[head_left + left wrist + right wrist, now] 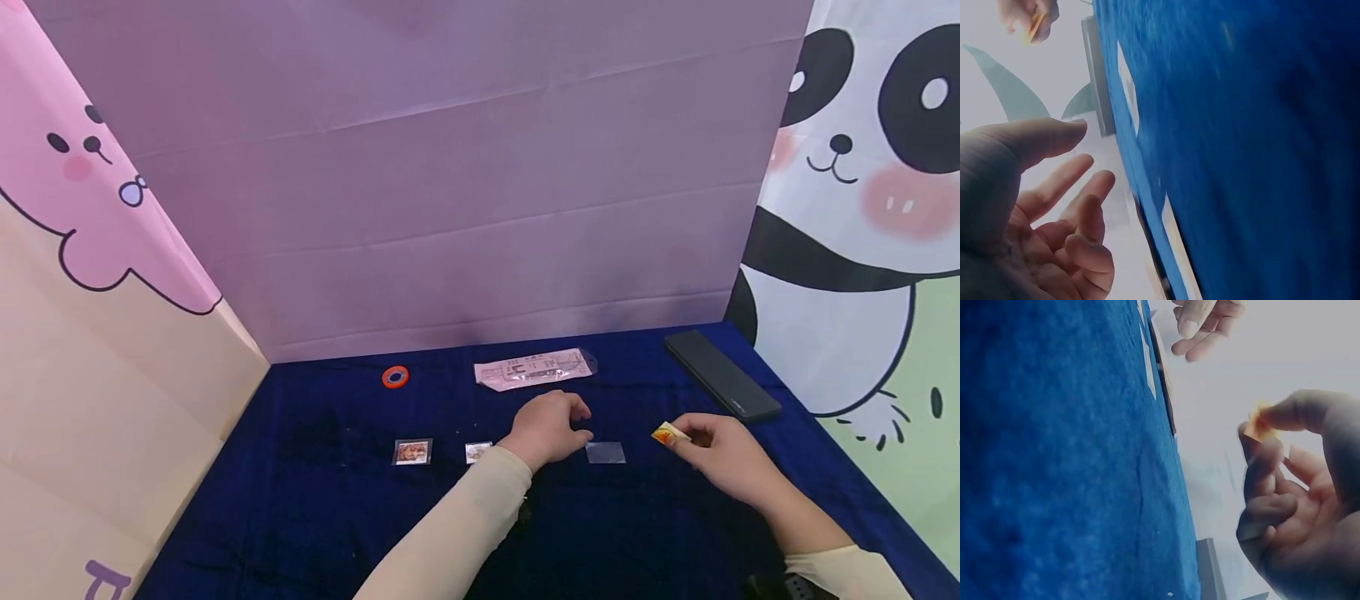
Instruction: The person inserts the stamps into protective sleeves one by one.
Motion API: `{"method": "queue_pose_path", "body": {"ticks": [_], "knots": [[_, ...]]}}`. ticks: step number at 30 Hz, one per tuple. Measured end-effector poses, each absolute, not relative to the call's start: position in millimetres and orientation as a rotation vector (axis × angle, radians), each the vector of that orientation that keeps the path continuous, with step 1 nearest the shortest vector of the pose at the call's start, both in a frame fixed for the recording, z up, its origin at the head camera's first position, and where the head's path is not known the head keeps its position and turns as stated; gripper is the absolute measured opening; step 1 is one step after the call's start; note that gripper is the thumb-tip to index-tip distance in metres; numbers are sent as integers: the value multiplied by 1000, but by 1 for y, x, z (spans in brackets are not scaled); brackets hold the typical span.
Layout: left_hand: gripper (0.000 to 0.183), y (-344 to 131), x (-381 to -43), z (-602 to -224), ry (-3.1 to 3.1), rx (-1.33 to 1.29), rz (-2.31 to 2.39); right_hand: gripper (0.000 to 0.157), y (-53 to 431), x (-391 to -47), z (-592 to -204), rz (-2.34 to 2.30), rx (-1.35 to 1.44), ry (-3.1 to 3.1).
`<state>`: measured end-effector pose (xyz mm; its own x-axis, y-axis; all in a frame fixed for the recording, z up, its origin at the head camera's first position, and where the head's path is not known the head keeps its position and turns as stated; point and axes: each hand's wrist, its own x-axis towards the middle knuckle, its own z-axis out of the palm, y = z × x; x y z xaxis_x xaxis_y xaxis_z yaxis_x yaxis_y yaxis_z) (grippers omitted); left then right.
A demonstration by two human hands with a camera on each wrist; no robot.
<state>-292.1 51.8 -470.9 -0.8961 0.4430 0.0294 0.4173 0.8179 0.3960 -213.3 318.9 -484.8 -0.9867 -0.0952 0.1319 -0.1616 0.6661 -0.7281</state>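
Between the thumb and fingers of my right hand [726, 457] a small yellow-and-white printed card [667, 432] is pinched, held above the cloth. The same card [1260, 425] shows blurred in the right wrist view. My left hand [549, 427] hovers above the cloth with its fingers loosely bent and nothing in them, as the left wrist view confirms. Just right of its thumb lies a clear plastic sleeve [606, 452], flat on the cloth. Farther left, a picture card in a clear sleeve [412, 452] lies flat. Another small card [477, 452] is partly hidden by the left forearm.
At the back of the dark blue cloth [315, 500] lie an orange-red ring-shaped roll [395, 377] and a pink printed packet [532, 369] in clear plastic. A long black case [720, 375] lies at the back right. Printed curtains [480, 167] stand around the table.
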Motion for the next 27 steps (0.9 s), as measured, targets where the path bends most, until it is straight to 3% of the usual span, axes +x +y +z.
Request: {"method": "queue_pose_path", "body": {"ticks": [5, 9, 14, 21, 27], "knots": [[36, 69, -286, -472, 2932, 699, 509, 39, 330, -216, -486, 1308, 27, -2719], [43, 80, -281, -475, 2954, 674, 416, 46, 335, -217, -488, 1342, -30, -2680], [42, 92, -279, -479, 2992, 651, 293, 45, 332, -217, -490, 1387, -28, -2686], [18, 99, -276, -481, 2969, 670, 322, 43, 330, -215, -489, 1367, -22, -2688], [19, 97, -274, -479, 2894, 671, 499, 42, 330, -216, -489, 1385, -1, -2666]]}}
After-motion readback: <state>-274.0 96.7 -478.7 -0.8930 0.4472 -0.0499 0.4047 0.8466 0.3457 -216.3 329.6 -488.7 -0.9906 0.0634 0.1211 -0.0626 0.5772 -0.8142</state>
